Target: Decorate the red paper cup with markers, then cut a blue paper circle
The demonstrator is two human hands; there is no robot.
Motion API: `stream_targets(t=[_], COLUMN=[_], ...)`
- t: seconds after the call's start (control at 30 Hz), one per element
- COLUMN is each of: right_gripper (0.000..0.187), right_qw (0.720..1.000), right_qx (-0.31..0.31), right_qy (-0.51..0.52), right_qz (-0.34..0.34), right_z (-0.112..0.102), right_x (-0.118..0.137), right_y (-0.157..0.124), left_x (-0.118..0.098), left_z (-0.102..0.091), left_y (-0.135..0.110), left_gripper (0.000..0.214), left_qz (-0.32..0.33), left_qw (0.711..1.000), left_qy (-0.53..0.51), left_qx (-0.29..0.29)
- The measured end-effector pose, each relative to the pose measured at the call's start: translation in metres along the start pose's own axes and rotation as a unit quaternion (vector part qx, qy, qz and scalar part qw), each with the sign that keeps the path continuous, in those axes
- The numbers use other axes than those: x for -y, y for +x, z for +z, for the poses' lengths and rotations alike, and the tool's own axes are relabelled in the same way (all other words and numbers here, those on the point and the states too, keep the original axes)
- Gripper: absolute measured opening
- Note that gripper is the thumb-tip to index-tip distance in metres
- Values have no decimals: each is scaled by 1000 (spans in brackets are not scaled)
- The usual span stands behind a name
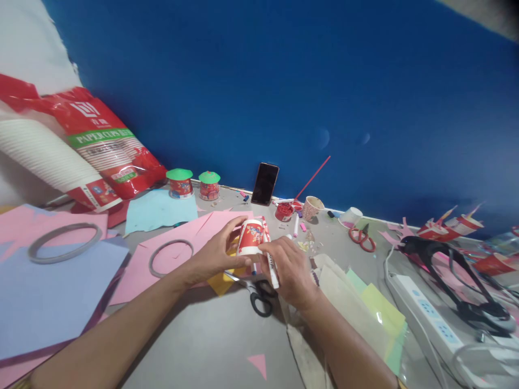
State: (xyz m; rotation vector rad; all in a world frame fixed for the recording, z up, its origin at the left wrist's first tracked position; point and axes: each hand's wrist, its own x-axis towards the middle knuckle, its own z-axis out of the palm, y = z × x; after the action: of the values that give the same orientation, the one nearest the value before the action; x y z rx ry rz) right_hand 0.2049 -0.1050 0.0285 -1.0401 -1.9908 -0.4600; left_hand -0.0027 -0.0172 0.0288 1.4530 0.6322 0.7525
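A red and white paper cup (252, 236) is held above the table, tilted on its side slightly. My left hand (221, 248) is wrapped round the cup's left side, thumb below and fingers behind. In my right hand (290, 267) is a white marker (272, 270), slanting down through the fingers, whose tips also meet the cup's lower right edge. Black-handled scissors (260, 303) lie below my hands, their blades partly over a yellow paper piece (220, 282). Pink paper (138, 270) lies to the left, with a grey ring (152, 259) on it.
Two cups with green tops (179, 185) stand at the back left beside a red bag of paper cups (109, 146). A phone (265, 183) leans on the blue wall. Red-handled scissors (362, 239) and a power strip (430, 313) lie to the right.
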Motion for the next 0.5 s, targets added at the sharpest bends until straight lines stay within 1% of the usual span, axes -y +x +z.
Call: stream_targets(t=[0.07, 0.17, 0.23, 0.3, 0.4, 0.5], right_gripper=[18, 16, 20, 23, 19, 15], right_qw=[999, 991, 981, 970, 958, 956], right_qx=[-7, -57, -89, -107, -105, -88], right_qy=[37, 105, 147, 186, 223, 232], right_qz=[16, 65, 94, 118, 150, 157], right_z=[1, -5, -11, -17, -20, -17], right_x=[2, 1, -1, -2, -2, 2], right_y=[0, 2, 4, 4, 5, 6], left_x=[-2, 0, 3, 5, 5, 2], left_z=[-1, -5, -7, -8, -7, -5], left_y=[1, 4, 6, 7, 7, 7], left_gripper=[110, 104, 101, 99, 99, 100], left_qz=[-11, 5, 21, 26, 25, 19], left_qw=[1000, 1000, 1000, 999, 999, 999], left_qy=[15, 22, 19, 10, 0, 9], left_qx=[-5, -8, -13, -19, -20, -28])
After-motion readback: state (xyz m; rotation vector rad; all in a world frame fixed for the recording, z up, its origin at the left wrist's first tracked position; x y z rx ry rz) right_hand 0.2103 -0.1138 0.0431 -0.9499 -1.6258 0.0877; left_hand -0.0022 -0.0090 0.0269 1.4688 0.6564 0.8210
